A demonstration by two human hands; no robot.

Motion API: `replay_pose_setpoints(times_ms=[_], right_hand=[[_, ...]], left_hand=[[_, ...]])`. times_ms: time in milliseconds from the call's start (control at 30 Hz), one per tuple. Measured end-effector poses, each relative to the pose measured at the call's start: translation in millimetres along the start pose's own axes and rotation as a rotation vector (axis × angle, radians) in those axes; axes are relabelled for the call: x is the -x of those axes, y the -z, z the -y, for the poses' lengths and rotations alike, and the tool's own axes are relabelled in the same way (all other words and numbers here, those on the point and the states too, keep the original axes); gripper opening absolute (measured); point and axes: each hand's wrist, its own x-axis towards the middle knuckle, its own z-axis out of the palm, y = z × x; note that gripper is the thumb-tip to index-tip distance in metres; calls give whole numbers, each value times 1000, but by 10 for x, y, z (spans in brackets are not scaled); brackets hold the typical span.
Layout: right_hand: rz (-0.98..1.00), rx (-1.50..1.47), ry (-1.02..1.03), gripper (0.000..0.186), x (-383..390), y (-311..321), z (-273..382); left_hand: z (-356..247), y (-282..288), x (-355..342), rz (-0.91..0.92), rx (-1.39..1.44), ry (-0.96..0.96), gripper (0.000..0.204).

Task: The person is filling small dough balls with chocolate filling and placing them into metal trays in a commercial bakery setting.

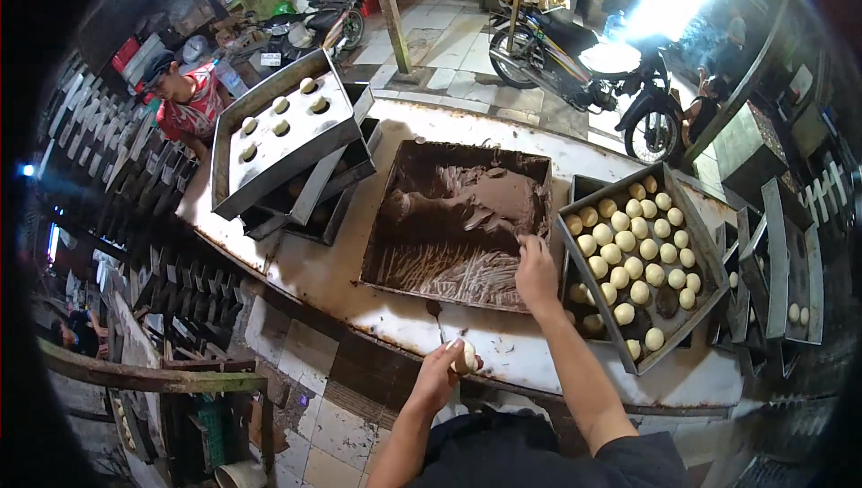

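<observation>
Left hand (438,378) found curled around pale dough (465,359) at the tabletop's (512,335) near edge, right hand (536,274) beside brown paste (503,196), its grip indeterminable; small, even scoops and gently cradled dough are advisable.

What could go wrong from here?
1. The pale dough in the left hand is by the near edge of the table; a loose grip could drop it.
2. The right forearm is close to the right tray of dough balls; a knock might shift it.
3. The left tray stack sits crooked and may slide.
</observation>
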Motion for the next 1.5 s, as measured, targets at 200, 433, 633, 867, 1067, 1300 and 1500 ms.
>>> replay_pose_setpoints(times_ms=[200, 433, 633, 867, 1067, 1300, 1500], right_hand=[[27, 231, -134, 13, -62, -364, 239], [-11, 406, -154, 15, -96, -573, 250], [121, 46, -416, 11, 4, -383, 244], [124, -1272, -704, 9, 695, -382, 1177], [-181, -509, -175, 8, 986, 126, 1018], [-179, -295, -63, 11, 1402, 266, 360], [-96, -7, -149, 30, 1550, 470, 85]], left_hand=[[-752, 838, -151, -11, 20, 33, 25], [-1684, 1793, -526, 88, -107, -37, 26], [-1689, 1330, -886, 268, -20, 10, 37], [-858, 464, -1212, 384, -253, 40, 25], [-938, -310, -791, 368, 131, 140, 43], [-650, -341, -791, 59, 295, -54, 42], [-608, -408, -265, 418, 127, -117, 46]])
